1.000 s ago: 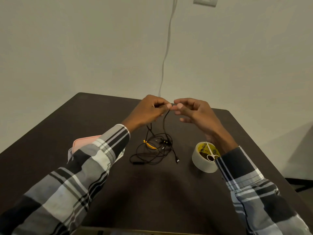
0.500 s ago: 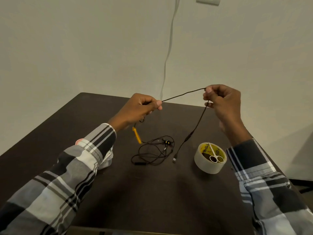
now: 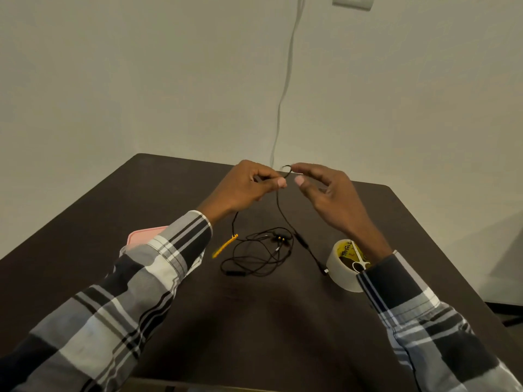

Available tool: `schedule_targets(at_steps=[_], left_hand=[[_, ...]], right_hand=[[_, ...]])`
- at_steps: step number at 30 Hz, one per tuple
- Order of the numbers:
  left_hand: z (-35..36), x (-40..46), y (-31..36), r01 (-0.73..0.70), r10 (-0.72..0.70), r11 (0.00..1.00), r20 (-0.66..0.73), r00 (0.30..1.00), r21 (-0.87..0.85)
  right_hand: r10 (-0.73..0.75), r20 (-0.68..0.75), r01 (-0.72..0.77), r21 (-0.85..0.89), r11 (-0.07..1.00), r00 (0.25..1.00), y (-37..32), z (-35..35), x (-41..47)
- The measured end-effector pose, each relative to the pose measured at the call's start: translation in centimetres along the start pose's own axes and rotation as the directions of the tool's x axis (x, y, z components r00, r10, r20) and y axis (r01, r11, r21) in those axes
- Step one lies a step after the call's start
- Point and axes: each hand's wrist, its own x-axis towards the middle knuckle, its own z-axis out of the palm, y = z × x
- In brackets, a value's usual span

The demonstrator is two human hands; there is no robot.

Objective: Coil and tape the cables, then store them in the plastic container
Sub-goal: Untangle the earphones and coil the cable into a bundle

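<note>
My left hand pinches a thin black cable between thumb and fingers above the dark table. A small loop of it sticks up between the hands. My right hand is close beside it, its fingertip touching the loop, thumb and fingers apart. The cable hangs down to its plug by the tape roll. A yellow tie dangles from the cable's other part. A tangle of black earphones lies on the table below the hands. A pink-lidded plastic container shows behind my left sleeve.
Small white scissors rest on top of the tape roll, partly behind my right wrist. A white wire runs down the wall behind the table from a wall socket. The table's right edge drops off near the tape roll.
My hands were spread apart with the cable stretched between them; now they have come back together, folding the cable into a small loop. My right hand has loosened its hold.
</note>
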Motion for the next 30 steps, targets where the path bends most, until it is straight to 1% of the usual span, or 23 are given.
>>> schedule_targets(at_steps=[1,3,5,6,8,10,13,16,18,20,23,25,27,28,29,30], left_hand=[[0.3,0.0,0.2,-0.023,0.023,1.000,0.015,1.000,0.007],[0.5,0.1,0.4,-0.064,0.063,0.995,0.022,0.998,0.074],[0.5,0.2,0.4,-0.091,0.088,0.982,0.021,0.996,0.166],[0.4,0.1,0.3,-0.086,0.083,0.981,0.020,0.996,0.175],[0.1,0.0,0.2,-0.037,0.036,0.993,0.007,0.999,0.112],[-0.1,-0.1,0.3,0.008,-0.008,0.999,-0.025,1.000,0.035],[-0.6,-0.2,0.5,0.027,-0.027,1.000,-0.091,0.996,-0.011],[-1.5,-0.4,0.5,0.073,-0.079,0.996,-0.124,0.989,-0.053],[-2.1,-0.7,0.3,0.115,-0.118,0.993,-0.103,0.988,-0.037],[-2.6,-1.0,0.2,0.137,-0.138,0.990,-0.069,0.988,-0.015],[-3.0,-1.4,0.4,0.150,-0.150,0.989,-0.036,0.988,-0.001],[-3.0,-1.4,0.7,0.155,-0.156,0.988,-0.038,0.987,-0.024],[-2.9,-1.2,1.0,0.148,-0.152,0.986,-0.055,0.987,-0.072],[-2.8,-1.1,1.2,0.141,-0.147,0.986,-0.063,0.987,-0.095],[-2.7,-1.0,1.5,0.132,-0.140,0.985,-0.070,0.988,-0.116],[-2.7,-0.9,1.7,0.123,-0.133,0.984,-0.072,0.988,-0.133]], right_hand=[[-0.021,0.025,0.021,-0.018,1.000,0.999,-0.1,0.3,0.1],[-0.049,0.028,0.051,-0.087,0.995,0.998,-0.1,0.7,0.3],[-0.071,0.006,0.071,-0.216,0.974,0.997,0.2,0.8,0.3],[-0.091,-0.007,0.084,-0.303,0.949,0.996,0.4,0.8,0.3],[-0.116,-0.041,0.086,-0.440,0.894,0.992,0.6,0.7,0.1],[-0.104,-0.079,0.053,-0.487,0.872,0.991,0.8,0.8,-0.2],[-0.047,-0.127,-0.019,-0.472,0.882,0.991,1.3,0.5,-0.1],[0.002,-0.220,-0.089,-0.389,0.917,0.975,1.7,-0.4,0.4],[0.036,-0.321,-0.140,-0.309,0.941,0.946,1.7,-1.2,0.8],[0.041,-0.406,-0.160,-0.263,0.951,0.913,1.7,-2.0,1.2],[0.035,-0.456,-0.168,-0.255,0.952,0.890,1.6,-2.4,1.8],[0.042,-0.385,-0.161,-0.282,0.946,0.922,1.5,-2.5,2.0],[0.084,-0.227,-0.161,-0.345,0.925,0.970,1.0,-2.4,2.1],[0.115,-0.154,-0.166,-0.381,0.910,0.981,0.5,-2.3,2.0],[0.131,-0.109,-0.164,-0.403,0.900,0.985,0.1,-2.1,1.9],[0.116,-0.102,-0.148,-0.407,0.901,0.988,-0.6,-1.9,1.7]])
